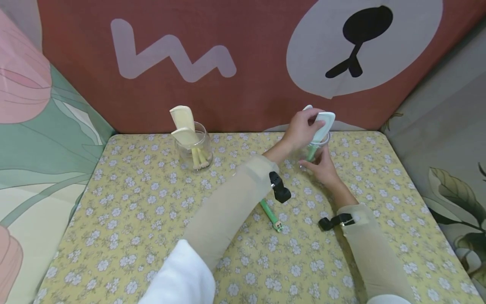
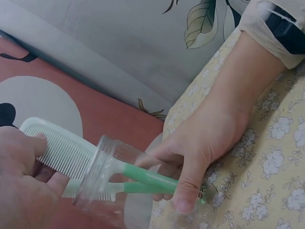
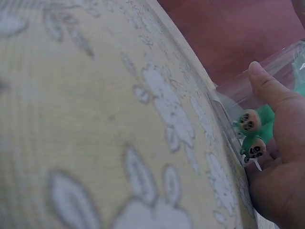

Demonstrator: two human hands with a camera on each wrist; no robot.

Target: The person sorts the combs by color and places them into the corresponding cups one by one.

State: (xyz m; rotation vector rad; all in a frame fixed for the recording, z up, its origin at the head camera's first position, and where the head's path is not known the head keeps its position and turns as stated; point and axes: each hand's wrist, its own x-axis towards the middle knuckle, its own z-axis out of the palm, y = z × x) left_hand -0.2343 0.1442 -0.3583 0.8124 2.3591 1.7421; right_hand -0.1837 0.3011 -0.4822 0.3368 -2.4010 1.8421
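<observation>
My left hand (image 1: 301, 131) pinches the pale, toothed head of a green-handled comb (image 2: 62, 145) at the mouth of a clear glass jar (image 2: 101, 164). A second green comb (image 2: 138, 187) stands in the same jar beside it. Low on the jar, my right hand (image 1: 325, 168) grips the glass wall with thumb and fingers. Through the glass in the right wrist view, two small animal-face handle ends (image 3: 250, 121) show near the jar's bottom. A green handle with a face tip (image 1: 271, 216) lies on the table, partly hidden by my left forearm.
On the left of the table stands another glass jar (image 1: 208, 147) with cream combs (image 1: 183, 118) leaning in it. A flowered yellow cloth (image 1: 125, 219) covers the table. A red patterned backdrop (image 1: 258, 84) rises right behind the table's back edge.
</observation>
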